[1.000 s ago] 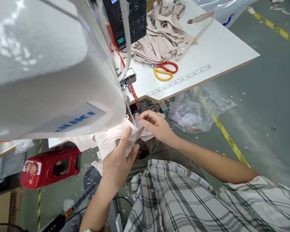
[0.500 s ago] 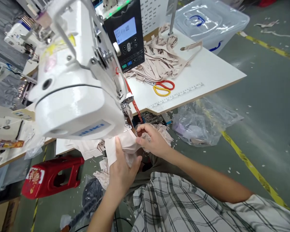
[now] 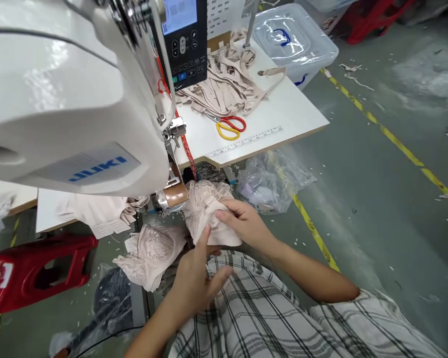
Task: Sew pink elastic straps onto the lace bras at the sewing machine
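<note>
A pale pink lace bra [image 3: 198, 211] hangs in front of the sewing machine [image 3: 108, 124], just right of its copper-coloured bed end [image 3: 175, 195]. My right hand [image 3: 248, 223] pinches the smooth band of the bra between thumb and fingers. Against the lower edge of that band rests the index finger of my left hand [image 3: 194, 278], whose thumb stands well apart; its other fingers are partly hidden. Another lace bra piece [image 3: 155, 248] drapes to the left, below the machine bed.
Scissors [image 3: 229, 128] with red and yellow handles lie on the white table [image 3: 294, 112], beside a pile of beige straps [image 3: 224, 84] and a printed ruler [image 3: 246, 141]. A stack of pale fabric [image 3: 97, 211] sits left. A red stool [image 3: 41, 273] and plastic bag [image 3: 272, 181] are on the floor.
The bra has come away from the needle area, down and right towards my lap. My left hand has moved lower with its thumb spread. The view has shifted closer to the machine.
</note>
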### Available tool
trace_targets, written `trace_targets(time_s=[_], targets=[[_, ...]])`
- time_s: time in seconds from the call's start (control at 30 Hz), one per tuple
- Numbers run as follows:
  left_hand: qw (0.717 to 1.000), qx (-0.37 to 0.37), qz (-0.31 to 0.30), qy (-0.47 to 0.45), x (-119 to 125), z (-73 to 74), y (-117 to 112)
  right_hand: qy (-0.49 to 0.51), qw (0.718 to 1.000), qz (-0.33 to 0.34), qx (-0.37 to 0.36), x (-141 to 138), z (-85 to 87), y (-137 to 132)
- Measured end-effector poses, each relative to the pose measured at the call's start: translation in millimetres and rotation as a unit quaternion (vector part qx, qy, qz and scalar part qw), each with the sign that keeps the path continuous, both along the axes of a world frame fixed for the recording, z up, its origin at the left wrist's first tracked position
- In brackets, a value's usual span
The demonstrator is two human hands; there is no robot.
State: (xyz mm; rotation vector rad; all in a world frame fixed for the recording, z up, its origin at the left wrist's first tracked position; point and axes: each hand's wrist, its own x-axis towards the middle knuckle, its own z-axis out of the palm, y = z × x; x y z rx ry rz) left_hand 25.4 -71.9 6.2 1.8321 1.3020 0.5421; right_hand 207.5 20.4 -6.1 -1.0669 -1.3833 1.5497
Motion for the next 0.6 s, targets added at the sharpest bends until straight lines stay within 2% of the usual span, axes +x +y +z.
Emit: trace_targets(time_s=[0.07, 0.17, 0.2, 0.27, 0.33, 0.4, 0.5, 0.53, 0.6], targets=[[0.999, 0.003, 0.020, -0.026, -10, 4.8, 6, 0.002, 1.000, 0.017, 0.004, 3, 0.7, 1], [0.993, 0.087, 0.074, -0.017, -20, 15.4, 18, -0.004, 0.999, 0.048, 0.019, 5, 0.7, 2], [0.990, 0.117, 0.075, -0.016, -22, 19.2, 24, -0.009, 0.998, 0.061, 0.027, 5, 1.1, 3], [0.989, 0.146, 0.027, -0.020, -23, 26.1, 37, -0.021, 0.994, 0.093, 0.047, 7, 3.3, 5], [0.989, 0.139, -0.053, -0.023, -23, 30.3, 49, -0.049, 0.987, 0.133, 0.080, 8, 8.1, 8], [0.988, 0.128, -0.087, -0.008, -22, 30.8, 59, -0.097, 0.971, 0.177, 0.126, 10, 14.4, 10], [0.988, 0.135, -0.065, 0.022, -25, 26.2, 66, -0.190, 0.933, 0.219, 0.211, 14, 21.1, 10], [0.985, 0.155, -0.064, 0.034, -26, 23.9, 66, -0.218, 0.919, 0.217, 0.248, 15, 21.4, 10], [0.963, 0.251, -0.079, 0.058, -29, 19.4, 64, -0.262, 0.886, 0.187, 0.334, 17, 18.7, 7]])
